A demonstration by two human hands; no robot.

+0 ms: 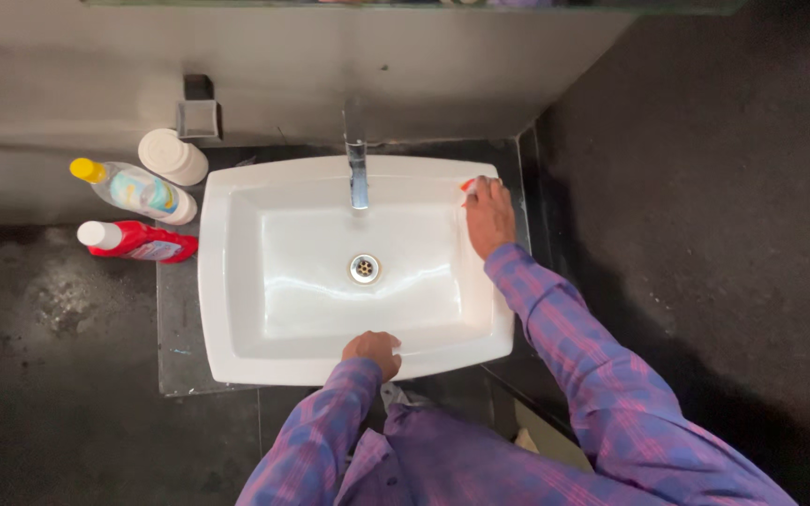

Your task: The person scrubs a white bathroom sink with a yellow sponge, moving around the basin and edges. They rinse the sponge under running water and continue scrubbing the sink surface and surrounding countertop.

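Note:
A white rectangular sink (236, 281) fills the middle of the head view, with a chrome tap (357, 173) over its back rim and a round drain (364, 269) in the basin. My left hand (374, 350) rests with curled fingers on the sink's front rim. My right hand (488, 215) lies on the back right corner of the rim, over a small orange and white thing (468, 185) that is mostly hidden under the fingers. Both arms wear purple checked sleeves.
Left of the sink lie a clear bottle with a yellow cap (133, 189) and a red bottle with a white cap (138, 241). A white round container (172, 156) and a small square holder (198, 119) stand behind them. Dark floor surrounds the grey counter (178, 328).

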